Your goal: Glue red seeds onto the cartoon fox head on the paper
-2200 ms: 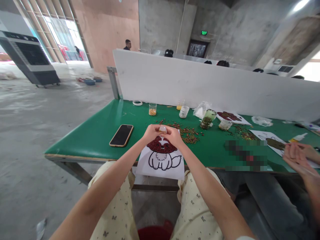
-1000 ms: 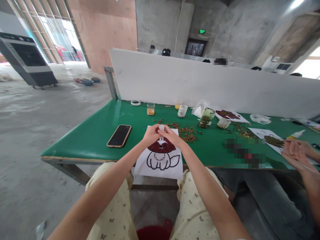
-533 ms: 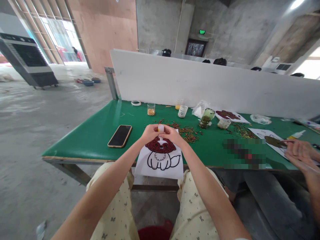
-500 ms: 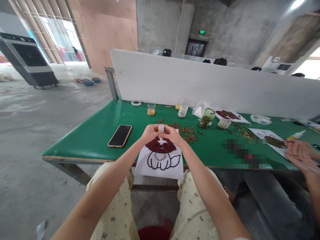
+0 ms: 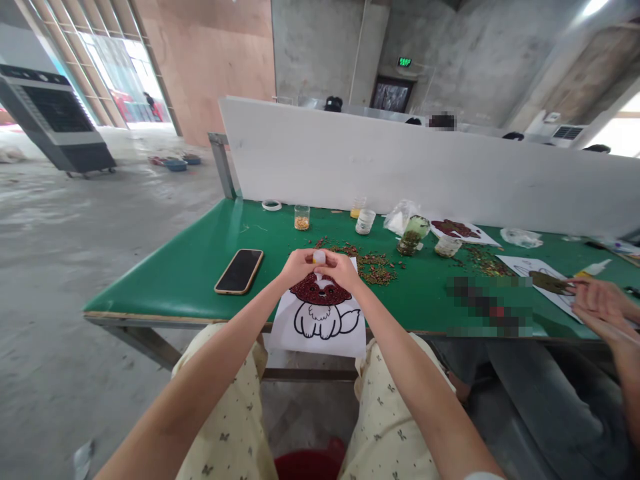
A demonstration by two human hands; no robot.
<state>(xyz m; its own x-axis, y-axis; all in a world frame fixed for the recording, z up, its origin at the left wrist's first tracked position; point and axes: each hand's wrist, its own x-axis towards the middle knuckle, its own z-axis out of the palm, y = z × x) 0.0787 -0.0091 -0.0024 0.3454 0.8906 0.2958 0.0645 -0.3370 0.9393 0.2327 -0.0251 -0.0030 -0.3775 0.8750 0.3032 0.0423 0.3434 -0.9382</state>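
Note:
Both of my hands meet above the top of a dog drawing [image 5: 325, 327], whose head is filled with dark red beans or grains and whose body is only black outline. Between the fingers of my left hand [image 5: 299, 268] and my right hand [image 5: 340, 270] is a small whitish glue bottle [image 5: 319, 256], tilted nozzle down over the dog's forehead. My fingers are closed around it, hiding most of its body. The paper's lower part hangs past the table edge. Mixed red and green beans [image 5: 375, 267] lie scattered just beyond my right hand.
On the green table [image 5: 170, 267] a phone [image 5: 240, 271] lies to the left. A jar of yellow grains [image 5: 302, 218], a white cup [image 5: 365, 222] and a tipped green jar [image 5: 413, 236] stand farther back. A white partition [image 5: 400, 163] borders the table. At right, another person's hands [image 5: 603, 303] work over a drawing.
The glue bottle has tilted slightly and shifted a little left between my hands. Both hands stay closed on it; the drawing has barely moved.

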